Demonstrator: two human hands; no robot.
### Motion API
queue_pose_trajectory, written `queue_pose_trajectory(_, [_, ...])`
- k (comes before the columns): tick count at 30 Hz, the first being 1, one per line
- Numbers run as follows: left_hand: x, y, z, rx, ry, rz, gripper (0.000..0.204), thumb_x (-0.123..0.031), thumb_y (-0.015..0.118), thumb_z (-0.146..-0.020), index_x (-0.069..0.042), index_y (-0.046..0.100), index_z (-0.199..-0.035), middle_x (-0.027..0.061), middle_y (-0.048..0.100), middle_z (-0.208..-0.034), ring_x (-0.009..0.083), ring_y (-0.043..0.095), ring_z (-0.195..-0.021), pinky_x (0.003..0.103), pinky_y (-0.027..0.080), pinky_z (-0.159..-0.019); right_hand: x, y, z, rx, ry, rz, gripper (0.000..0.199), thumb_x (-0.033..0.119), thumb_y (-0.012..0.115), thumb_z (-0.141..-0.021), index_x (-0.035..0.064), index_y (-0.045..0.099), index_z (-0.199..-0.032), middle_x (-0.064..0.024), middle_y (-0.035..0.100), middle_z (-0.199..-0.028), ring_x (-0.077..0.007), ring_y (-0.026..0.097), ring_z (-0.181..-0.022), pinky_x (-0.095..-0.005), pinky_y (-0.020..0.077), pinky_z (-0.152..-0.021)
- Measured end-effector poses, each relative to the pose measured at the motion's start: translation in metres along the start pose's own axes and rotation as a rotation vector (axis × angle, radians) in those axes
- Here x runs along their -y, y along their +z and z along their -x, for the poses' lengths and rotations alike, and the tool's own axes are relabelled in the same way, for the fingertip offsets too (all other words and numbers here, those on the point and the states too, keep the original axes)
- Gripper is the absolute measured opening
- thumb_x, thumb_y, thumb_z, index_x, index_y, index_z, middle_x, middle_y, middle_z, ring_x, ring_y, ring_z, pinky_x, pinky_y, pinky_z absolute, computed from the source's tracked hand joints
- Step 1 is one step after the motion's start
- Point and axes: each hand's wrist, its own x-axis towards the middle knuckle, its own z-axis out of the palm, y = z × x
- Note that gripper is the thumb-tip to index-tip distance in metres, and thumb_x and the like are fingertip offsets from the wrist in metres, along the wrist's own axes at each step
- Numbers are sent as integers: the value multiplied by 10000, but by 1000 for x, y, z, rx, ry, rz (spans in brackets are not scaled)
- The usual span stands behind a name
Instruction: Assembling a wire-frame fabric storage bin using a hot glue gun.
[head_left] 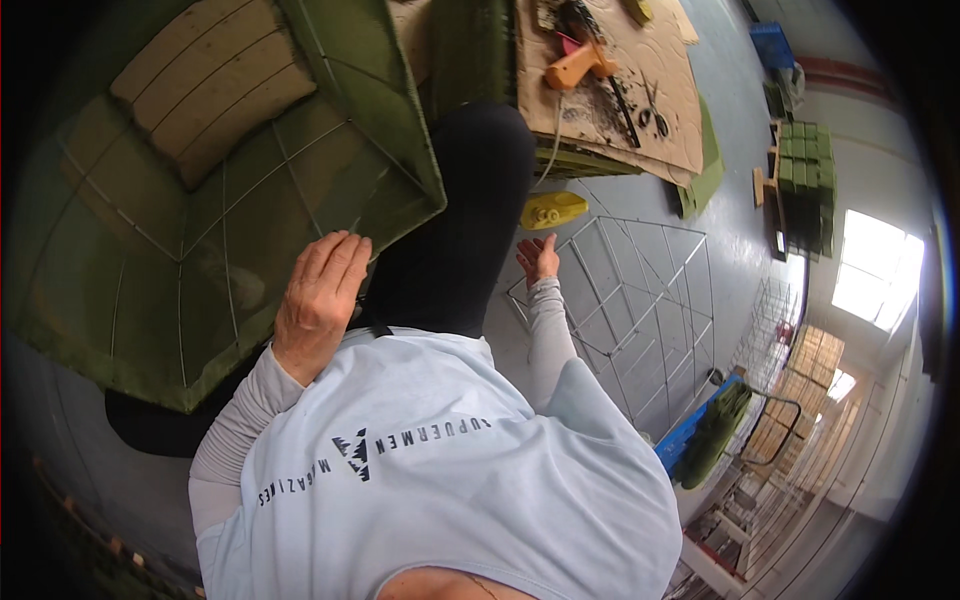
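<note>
Left fingers [336, 258] drape a green bin [385, 110], grip unclear; right fingers [550, 244] spread near a yellow object [555, 210] aligned crosswise.

Has a grey floor [738, 175], shiny in places, and at right a pale wall [868, 175] with a bright window [878, 268].

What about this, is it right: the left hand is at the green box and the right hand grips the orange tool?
Not quite: in the head view, the right hand is open, and the orange tool lies on the cardboard. The left hand is at the green box.
</note>
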Motion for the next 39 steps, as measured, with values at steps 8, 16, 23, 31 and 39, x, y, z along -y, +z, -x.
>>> queue_pose_trajectory(8, [-2,12,-4,15,-66,43,298,42,669,-738,62,628,-1033,154,631,-1033,295,593,-1065,410,498,-923,20,13,8,-21,-144,-65,760,604,349,-973,-71,460,-1305,-209,611,-1218,-325,602,-1119,-436,462,-930])
queue_pose_trajectory(16, [-4,11,-9,-47,-57,39,237,37,685,-760,59,651,-993,140,648,-1035,296,596,-1078,408,488,-954,25,-2,-25,-600,-590,505,293,261,516,-973,0,650,-985,-132,706,-913,-249,687,-790,-351,538,-706])
queue_pose_trajectory(23, [-4,11,0,-29,-122,51,271,31,690,-757,51,660,-1025,137,648,-1065,292,592,-1089,414,481,-972,161,64,34,-249,-1119,336,128,101,566,-929,-3,638,-946,-80,680,-822,-166,645,-748,-293,516,-688])
queue_pose_trajectory(31, [-2,4,4,-143,-67,21,280,-12,719,-727,33,656,-996,112,643,-1015,268,605,-1032,401,523,-900,302,140,-94,-205,-848,916,786,697,640,-770,-51,684,-1005,-135,693,-846,-215,683,-751,-326,537,-627])
queue_pose_trajectory(39, [-4,7,2,-160,-81,146,284,1,718,-709,41,654,-983,131,643,-1009,294,603,-1040,400,522,-876,348,129,-136,-150,-638,595,717,504,807,-627,-81,674,-1018,-177,692,-975,-286,674,-880,-335,537,-789])
